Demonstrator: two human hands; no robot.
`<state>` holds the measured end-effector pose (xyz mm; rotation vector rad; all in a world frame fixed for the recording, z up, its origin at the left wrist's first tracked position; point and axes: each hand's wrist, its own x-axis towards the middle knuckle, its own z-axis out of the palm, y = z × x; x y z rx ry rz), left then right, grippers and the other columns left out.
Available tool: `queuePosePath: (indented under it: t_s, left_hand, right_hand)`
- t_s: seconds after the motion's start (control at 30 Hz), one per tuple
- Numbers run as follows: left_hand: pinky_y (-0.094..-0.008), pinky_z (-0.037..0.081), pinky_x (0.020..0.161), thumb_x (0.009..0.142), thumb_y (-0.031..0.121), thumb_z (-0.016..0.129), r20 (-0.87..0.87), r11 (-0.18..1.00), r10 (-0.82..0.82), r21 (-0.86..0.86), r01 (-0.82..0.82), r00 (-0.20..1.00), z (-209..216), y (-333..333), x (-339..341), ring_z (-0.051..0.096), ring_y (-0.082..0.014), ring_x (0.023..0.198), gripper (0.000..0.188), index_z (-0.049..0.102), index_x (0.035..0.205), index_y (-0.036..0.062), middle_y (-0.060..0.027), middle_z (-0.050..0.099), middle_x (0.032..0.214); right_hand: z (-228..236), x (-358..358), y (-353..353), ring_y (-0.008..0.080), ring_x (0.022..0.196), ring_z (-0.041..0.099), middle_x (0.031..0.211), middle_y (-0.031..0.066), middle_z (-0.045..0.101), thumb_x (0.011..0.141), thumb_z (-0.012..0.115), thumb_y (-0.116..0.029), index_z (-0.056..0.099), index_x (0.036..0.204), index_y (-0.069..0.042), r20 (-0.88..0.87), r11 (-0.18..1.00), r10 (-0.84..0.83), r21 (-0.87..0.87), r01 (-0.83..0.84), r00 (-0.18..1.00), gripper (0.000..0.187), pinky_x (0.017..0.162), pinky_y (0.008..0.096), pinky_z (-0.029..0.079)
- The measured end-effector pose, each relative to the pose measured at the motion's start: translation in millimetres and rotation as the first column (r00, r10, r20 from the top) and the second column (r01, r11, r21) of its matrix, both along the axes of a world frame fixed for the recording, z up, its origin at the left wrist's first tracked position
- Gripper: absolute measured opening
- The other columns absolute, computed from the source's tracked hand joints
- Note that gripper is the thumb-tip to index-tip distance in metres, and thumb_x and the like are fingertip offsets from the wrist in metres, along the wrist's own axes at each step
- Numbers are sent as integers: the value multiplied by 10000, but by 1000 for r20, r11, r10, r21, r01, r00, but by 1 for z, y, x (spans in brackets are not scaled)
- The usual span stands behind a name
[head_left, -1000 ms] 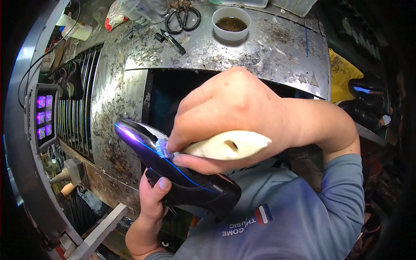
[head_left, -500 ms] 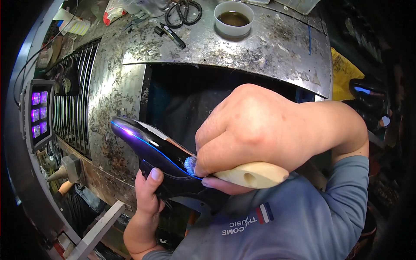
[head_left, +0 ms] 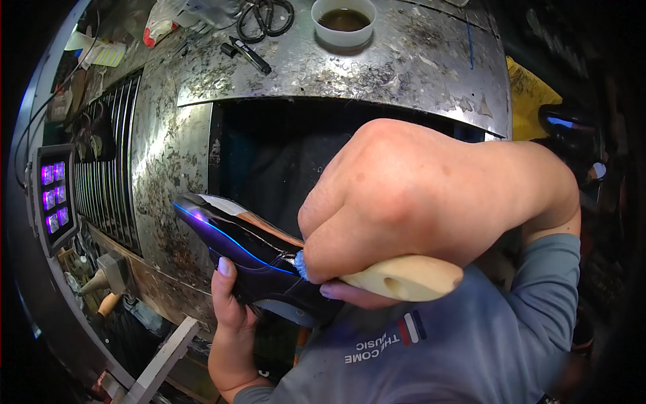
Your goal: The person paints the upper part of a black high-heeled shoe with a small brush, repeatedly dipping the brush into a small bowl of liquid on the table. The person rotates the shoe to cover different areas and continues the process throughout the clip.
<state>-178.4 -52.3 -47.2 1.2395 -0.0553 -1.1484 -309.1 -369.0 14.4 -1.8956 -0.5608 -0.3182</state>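
My left hand (head_left: 233, 299) grips a black shoe (head_left: 266, 286) from its near side, thumb pressed on the upper. The toe points to the far left, and a thin glowing blue line runs along the shoe's side. In my right hand (head_left: 397, 188) is a brush with a pale wooden handle (head_left: 417, 277). Its bluish bristles (head_left: 301, 265) touch the side of the shoe just under the bottom edge, where the surface looks wet and glossy. My right fist hides the brush's neck and the rear of the shoe.
Beyond a dark recess in the stained metal bench (head_left: 377, 81) stand a white bowl of brown liquid (head_left: 343, 23), a black marker (head_left: 250, 56) and black-handled scissors (head_left: 266, 17). A lamp with purple lights (head_left: 56, 195) is at the left, beside metal bars (head_left: 108, 175).
The shoe has turned slightly, so more of its bottom shows. The brush has slid a little along the side, away from the toe. The bench has shifted left in view.
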Motion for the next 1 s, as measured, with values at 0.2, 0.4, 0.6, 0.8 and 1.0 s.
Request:
queuePosePath:
  t_s: [0.2,0.4,0.6,0.8,1.0]
  left_hand:
    - [-538,479,1082,1074,400,449,-208,973,225,-5,-231,952,-15,-2,-8,546,-349,1354,566,409,1529,65,-160,567,1461]
    - [-458,467,1059,974,226,710,-291,902,410,-13,-432,864,-8,-36,-24,625,-335,1203,353,671,1234,-10,-177,676,1285]
    - [-523,432,1130,1052,514,458,-429,923,257,-156,-352,866,-35,-25,-26,564,-337,1313,605,464,1481,88,-152,576,1439]
    - [-529,448,1109,1040,579,469,-562,908,261,-134,-398,785,-38,-35,-33,541,-333,1344,680,413,1531,113,-159,528,1485]
    - [-520,469,1084,1029,548,516,-770,824,74,-310,-474,633,-65,-21,-39,543,-329,1343,687,402,1529,91,-167,532,1470]
  right_hand:
    - [4,-2,-1,308,600,578,679,75,530,810,749,-108,612,775,-53,59,996,-26,91,21,998,152,517,391,451]
    - [9,-3,-3,286,577,572,661,55,507,744,750,-135,547,695,-70,104,996,-60,69,53,993,219,494,387,449]
    - [0,0,-1,222,555,574,645,11,484,703,712,-223,511,644,-106,271,991,-129,65,116,954,240,450,345,438]
    - [0,2,1,192,560,585,668,12,507,706,710,-206,523,646,-106,340,989,-140,11,145,930,220,440,313,443]
    - [13,5,-4,195,579,619,702,45,580,722,734,-134,587,688,-83,387,986,-119,-60,154,915,159,456,303,477]
